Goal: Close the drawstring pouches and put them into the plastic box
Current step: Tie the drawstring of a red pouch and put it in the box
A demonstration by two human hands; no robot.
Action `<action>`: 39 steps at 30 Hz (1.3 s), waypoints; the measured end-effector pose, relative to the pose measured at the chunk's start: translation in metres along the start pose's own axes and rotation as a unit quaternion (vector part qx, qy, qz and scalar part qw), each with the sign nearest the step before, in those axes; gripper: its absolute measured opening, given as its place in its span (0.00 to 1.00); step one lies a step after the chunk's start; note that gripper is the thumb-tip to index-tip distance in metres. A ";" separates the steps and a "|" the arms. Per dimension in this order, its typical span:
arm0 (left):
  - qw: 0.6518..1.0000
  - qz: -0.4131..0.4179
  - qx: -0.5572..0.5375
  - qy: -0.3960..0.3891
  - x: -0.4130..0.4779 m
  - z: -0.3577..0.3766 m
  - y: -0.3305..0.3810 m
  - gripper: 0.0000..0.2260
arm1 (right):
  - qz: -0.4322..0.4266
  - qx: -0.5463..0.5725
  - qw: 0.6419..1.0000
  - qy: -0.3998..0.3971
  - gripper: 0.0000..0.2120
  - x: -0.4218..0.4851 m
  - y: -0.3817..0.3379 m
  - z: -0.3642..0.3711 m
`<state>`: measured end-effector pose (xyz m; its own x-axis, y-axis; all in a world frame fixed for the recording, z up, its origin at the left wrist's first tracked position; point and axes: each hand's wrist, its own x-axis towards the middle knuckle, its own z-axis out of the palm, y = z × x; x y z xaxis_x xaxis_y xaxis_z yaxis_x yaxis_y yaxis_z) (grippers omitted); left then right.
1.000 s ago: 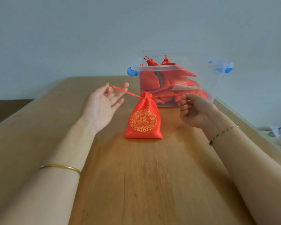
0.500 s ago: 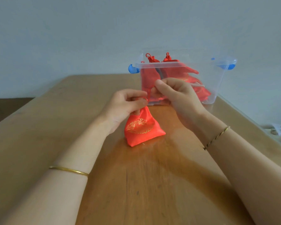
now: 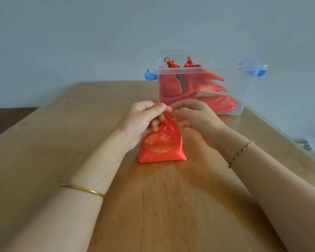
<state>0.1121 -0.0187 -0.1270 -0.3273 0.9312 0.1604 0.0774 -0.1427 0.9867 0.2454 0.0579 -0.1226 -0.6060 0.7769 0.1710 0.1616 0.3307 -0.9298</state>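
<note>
A red drawstring pouch (image 3: 162,146) with a gold round emblem stands on the wooden table (image 3: 62,142), its neck gathered tight. My left hand (image 3: 144,122) pinches the neck and red cord at the top. My right hand (image 3: 191,115) is blurred, its fingers closed at the pouch's neck from the right side, on the cord. Behind the hands stands the clear plastic box (image 3: 244,91) with blue clips, lid off. Inside it lie several closed red pouches (image 3: 195,82).
The table's right edge runs close to the box. A white plug and cable (image 3: 311,142) lie beyond that edge at the right. A plain wall rises behind the table.
A second ago both hands were spread apart, pulling the cords sideways. They have come together at the pouch's neck, and the pouch has tilted and then settled upright.
</note>
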 end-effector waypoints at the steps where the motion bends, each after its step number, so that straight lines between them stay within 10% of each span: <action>1: 1.000 -0.003 -0.009 -0.003 0.000 0.000 0.000 0.09 | 0.004 -0.002 1.000 -0.023 0.07 -0.001 0.001 0.002; 13: 0.990 -0.052 -0.133 0.007 0.003 -0.005 0.002 0.06 | -0.134 -0.038 0.984 0.111 0.04 0.002 -0.003 0.004; 20: 0.990 -0.043 -0.134 0.002 0.002 -0.007 0.004 0.08 | -0.146 -0.013 0.988 0.042 0.08 -0.004 -0.009 0.008; 26: 0.987 0.123 0.098 0.015 0.000 -0.003 0.006 0.13 | -0.079 0.073 0.994 0.027 0.09 0.003 -0.002 0.009; 31: 0.895 0.305 0.308 0.101 -0.001 0.004 -0.002 0.15 | -0.024 0.112 0.993 -0.039 0.10 0.000 -0.001 0.009; 39: 0.839 0.390 0.341 0.167 0.000 0.002 -0.004 0.16 | 0.065 0.254 0.952 -0.158 0.09 0.000 0.000 0.009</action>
<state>0.1132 -0.0174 -0.1308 -0.1633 0.4822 0.8607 0.8744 -0.3333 0.3526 0.2383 0.0528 -0.1255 -0.8233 0.5675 0.0123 -0.0977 -0.1203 -0.9879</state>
